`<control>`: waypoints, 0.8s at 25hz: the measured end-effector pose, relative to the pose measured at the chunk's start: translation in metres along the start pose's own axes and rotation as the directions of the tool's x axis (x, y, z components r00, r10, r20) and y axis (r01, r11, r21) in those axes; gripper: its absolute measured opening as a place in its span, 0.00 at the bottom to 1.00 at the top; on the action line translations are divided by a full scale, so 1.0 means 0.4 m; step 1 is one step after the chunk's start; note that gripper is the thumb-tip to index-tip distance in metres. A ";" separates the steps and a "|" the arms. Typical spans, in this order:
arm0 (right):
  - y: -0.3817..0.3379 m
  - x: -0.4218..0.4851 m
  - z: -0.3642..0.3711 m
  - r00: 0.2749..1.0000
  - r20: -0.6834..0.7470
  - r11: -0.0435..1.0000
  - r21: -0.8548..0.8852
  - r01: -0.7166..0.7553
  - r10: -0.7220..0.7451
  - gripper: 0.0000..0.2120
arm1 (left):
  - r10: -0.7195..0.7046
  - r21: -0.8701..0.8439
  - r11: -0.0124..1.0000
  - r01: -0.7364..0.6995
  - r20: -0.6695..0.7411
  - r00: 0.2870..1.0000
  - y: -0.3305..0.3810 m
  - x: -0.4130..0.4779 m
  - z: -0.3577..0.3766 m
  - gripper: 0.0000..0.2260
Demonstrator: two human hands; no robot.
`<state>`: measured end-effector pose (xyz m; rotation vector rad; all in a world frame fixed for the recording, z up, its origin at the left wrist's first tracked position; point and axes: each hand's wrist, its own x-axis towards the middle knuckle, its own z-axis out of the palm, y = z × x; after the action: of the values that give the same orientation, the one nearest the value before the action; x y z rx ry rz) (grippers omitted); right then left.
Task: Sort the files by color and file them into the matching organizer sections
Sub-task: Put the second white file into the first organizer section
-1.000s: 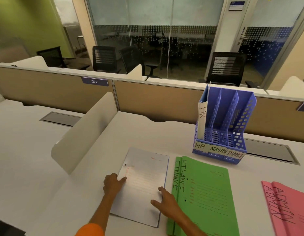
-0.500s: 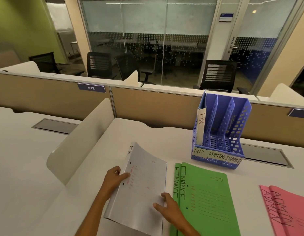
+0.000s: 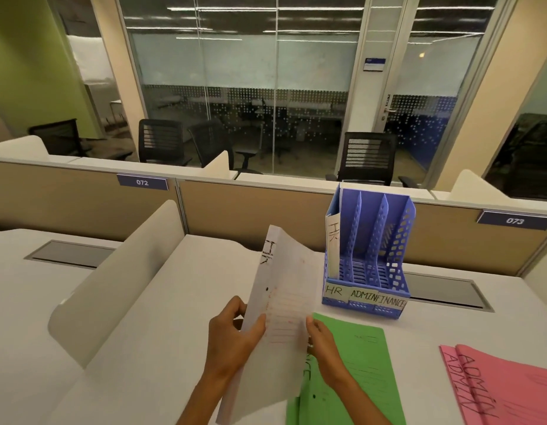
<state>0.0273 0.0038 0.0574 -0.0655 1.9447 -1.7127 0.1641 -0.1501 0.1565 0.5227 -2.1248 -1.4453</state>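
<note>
A white file marked HR is lifted off the desk and tilted nearly upright. My left hand grips its left edge and my right hand holds its right edge. Behind it to the right stands a blue organizer with three sections labelled HR, ADMIN and FINANCE; another white HR file stands in its left section. Green FINANCE files lie flat under my right arm. Pink ADMIN files lie at the right edge of the desk.
A curved white divider separates this desk from the one on the left. A tan partition runs along the back, with a grey cable hatch behind the organizer. Black chairs and glass walls lie beyond.
Both hands have raised the white HR file from flat on the desk to nearly upright. The view has tilted upward.
</note>
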 end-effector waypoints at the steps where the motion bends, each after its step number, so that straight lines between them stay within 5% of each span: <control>1: -0.016 0.008 -0.023 1.000 -0.013 0.999 0.036 0.012 -0.011 0.19 | 0.015 -0.015 1.000 -0.015 -0.008 1.000 0.020 -0.012 0.028 0.12; 9: -0.070 0.049 -0.224 0.982 -0.187 0.994 0.097 0.056 -0.037 0.12 | -0.010 0.027 1.000 0.005 0.155 0.988 0.142 -0.072 0.269 0.17; 13: -0.095 0.069 -0.315 0.964 -0.251 0.991 0.077 0.109 -0.086 0.10 | -0.061 0.087 0.995 0.055 0.068 0.996 0.184 -0.106 0.363 0.20; 20: -0.220 0.122 -0.428 0.919 -0.290 0.963 -0.030 0.269 -0.266 0.08 | -0.145 -0.058 0.988 0.140 -0.095 0.985 0.242 -0.090 0.478 0.14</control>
<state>-0.1137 0.1234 0.1293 -0.0820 2.2249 -2.0044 0.0737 0.0459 0.1822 0.7242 -2.0026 -1.5145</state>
